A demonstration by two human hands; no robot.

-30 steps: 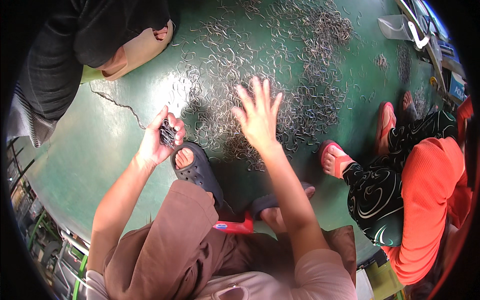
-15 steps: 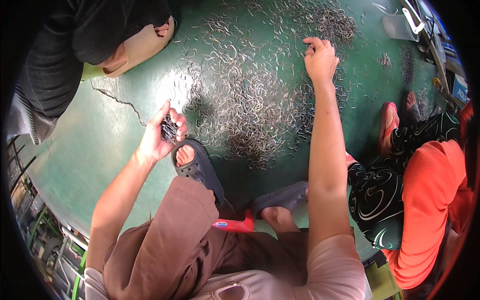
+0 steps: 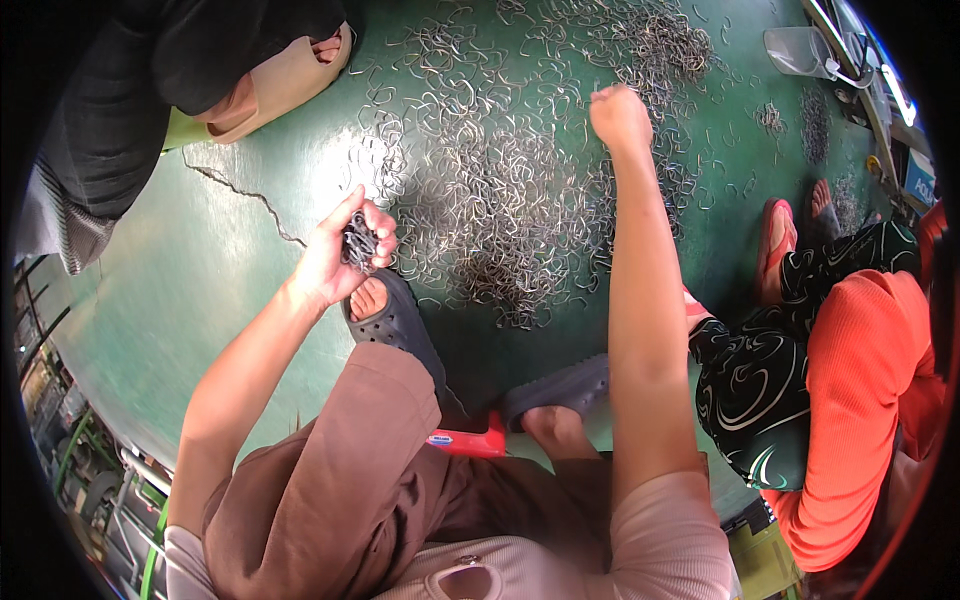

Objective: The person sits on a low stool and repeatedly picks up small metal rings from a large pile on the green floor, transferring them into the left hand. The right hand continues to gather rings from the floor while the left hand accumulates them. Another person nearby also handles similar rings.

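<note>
A clump of small bent metal hooks fills the curled fingers of my left hand, which hovers palm inward above my left shoe. My right arm reaches far out across the green floor. At its end my right hand is closed and turned knuckles up, among loose metal hooks strewn over the floor. Its fingertips are mostly hidden, so whatever they pinch cannot be made out.
A darker heap of hooks lies beyond my right hand. At the far right stands a clear plastic container. One person's sandal is at upper left; another person in orange sleeves sits at right. A red stool edge shows beneath me.
My right hand has shifted a little left, and its fingers have drawn in. My left hand, still holding its clump, has moved slightly up and to the right.
</note>
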